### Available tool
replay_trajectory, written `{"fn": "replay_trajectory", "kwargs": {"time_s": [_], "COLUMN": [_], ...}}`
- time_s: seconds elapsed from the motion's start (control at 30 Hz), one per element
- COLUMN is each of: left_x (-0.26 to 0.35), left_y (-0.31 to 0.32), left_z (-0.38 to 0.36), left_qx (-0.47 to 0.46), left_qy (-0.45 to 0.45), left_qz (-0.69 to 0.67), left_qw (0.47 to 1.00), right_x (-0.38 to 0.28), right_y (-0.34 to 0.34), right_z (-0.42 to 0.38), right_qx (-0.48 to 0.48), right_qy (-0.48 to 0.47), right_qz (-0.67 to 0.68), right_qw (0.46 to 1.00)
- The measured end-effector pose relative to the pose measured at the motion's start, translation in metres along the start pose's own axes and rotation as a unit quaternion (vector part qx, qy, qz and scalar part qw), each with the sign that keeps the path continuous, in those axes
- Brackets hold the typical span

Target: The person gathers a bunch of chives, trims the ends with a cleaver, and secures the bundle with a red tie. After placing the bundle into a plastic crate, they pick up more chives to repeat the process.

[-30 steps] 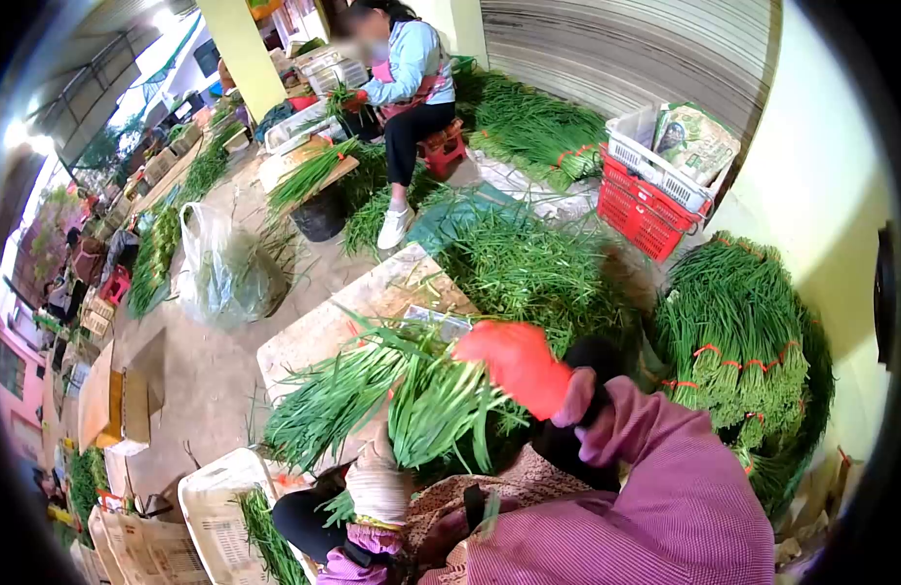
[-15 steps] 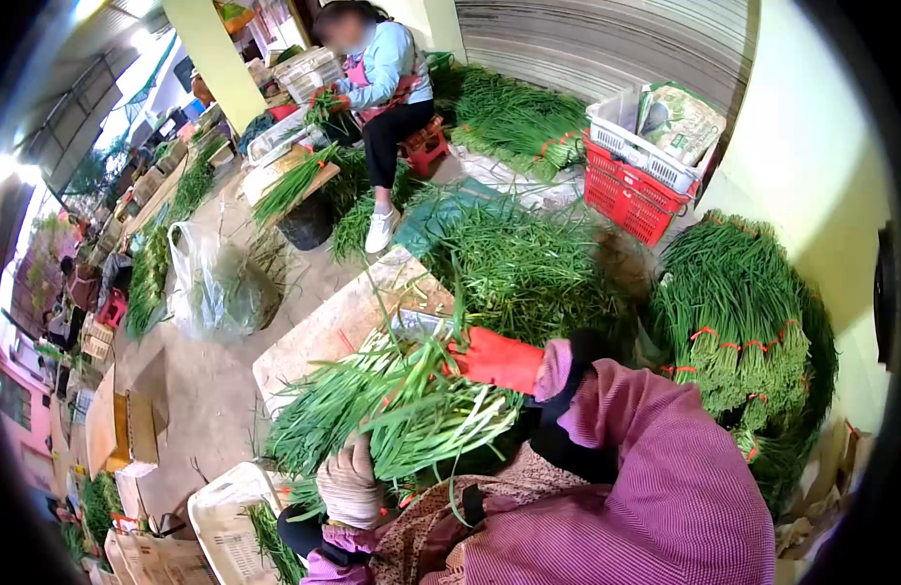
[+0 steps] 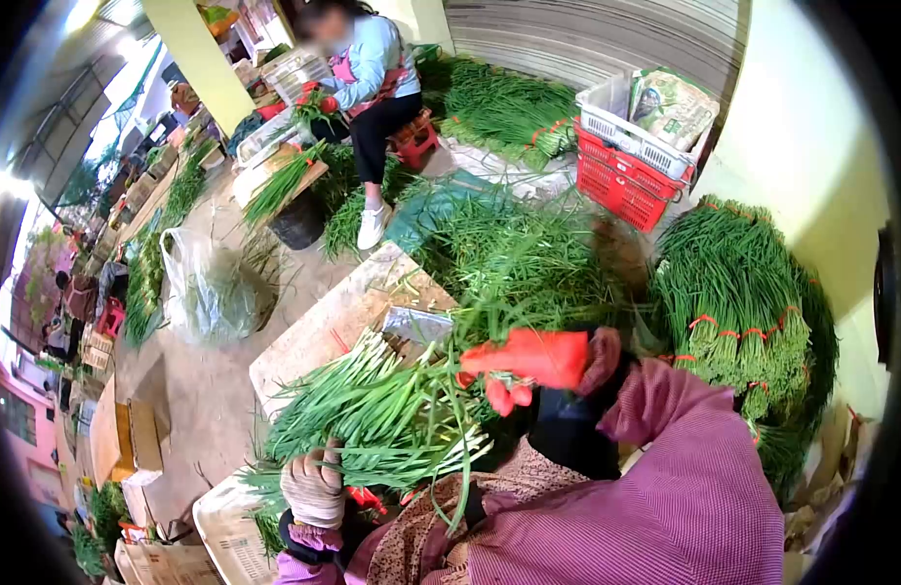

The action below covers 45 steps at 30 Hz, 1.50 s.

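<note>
A heap of long green chives [image 3: 372, 414] with pale ends lies in front of me, across the near part of a worn board [image 3: 299, 356]. My left hand [image 3: 314, 485], in a pale knit glove, is closed round the leafy ends at the heap's near left side. In a red-orange glove, my right hand [image 3: 528, 361] is above the right end of the heap, blurred by motion. Its fingers are curled, and a few loose green blades trail from them. On the board beyond the heap rests a flat metal piece [image 3: 416, 325].
Loose greens [image 3: 524, 253] are piled ahead, with tied bundles [image 3: 728, 331] to the right. Beyond stand a red crate [image 3: 626, 180] and a white crate [image 3: 641, 127]. Another person [image 3: 372, 68] sits handling greens. A plastic bag [image 3: 212, 292] and cream crate [image 3: 226, 531] are at left.
My right hand has moved right, away from the middle of the heap, trailing a few blades. The left hand has shifted left with the leafy ends. The pale stalk ends show more plainly.
</note>
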State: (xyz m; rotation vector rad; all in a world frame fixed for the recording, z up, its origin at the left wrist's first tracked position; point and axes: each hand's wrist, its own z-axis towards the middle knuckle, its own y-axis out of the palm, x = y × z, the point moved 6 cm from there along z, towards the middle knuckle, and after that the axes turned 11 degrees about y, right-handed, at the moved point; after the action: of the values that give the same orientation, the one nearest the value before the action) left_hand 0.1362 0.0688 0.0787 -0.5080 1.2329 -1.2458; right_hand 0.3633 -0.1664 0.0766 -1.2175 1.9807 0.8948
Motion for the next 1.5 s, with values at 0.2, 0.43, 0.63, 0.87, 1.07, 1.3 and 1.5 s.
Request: {"fn": "replay_trajectory", "kwargs": {"time_s": [0.2,0.43,0.63,0.87,1.07,1.3,1.5], "left_x": [-0.002,-0.026,-0.039,-0.028,-0.046,-0.067,-0.052], "left_y": [-0.01,-0.026,-0.033,-0.023,-0.007,0.017,0.028], "left_z": [0.017,0.004,-0.003,0.022,0.009,-0.004,0.009], "left_qx": [0.026,0.012,0.031,0.038,-0.015,0.016,-0.061], "left_qy": [0.061,0.033,0.013,0.048,-0.07,-0.214,-0.249], "left_qz": [0.022,0.05,0.027,-0.015,-0.084,-0.292,-0.404], "left_qw": [0.998,0.998,0.999,0.998,0.994,0.932,0.878], "right_x": [0.017,-0.005,-0.006,-0.038,-0.045,-0.03,-0.069], "right_y": [0.043,-0.023,-0.096,-0.006,-0.033,-0.134,0.0], "right_z": [0.023,-0.04,-0.015,0.037,0.01,-0.011,0.025], "right_qx": [-0.115,0.076,0.093,0.044,-0.005,0.579,0.111], "right_qy": [0.016,-0.4,-0.21,-0.222,-0.202,-0.064,-0.329], "right_qz": [0.032,-0.092,-0.053,-0.221,0.029,-0.556,-0.361], "right_qw": [0.993,0.909,0.972,0.949,0.979,0.593,0.866]}}
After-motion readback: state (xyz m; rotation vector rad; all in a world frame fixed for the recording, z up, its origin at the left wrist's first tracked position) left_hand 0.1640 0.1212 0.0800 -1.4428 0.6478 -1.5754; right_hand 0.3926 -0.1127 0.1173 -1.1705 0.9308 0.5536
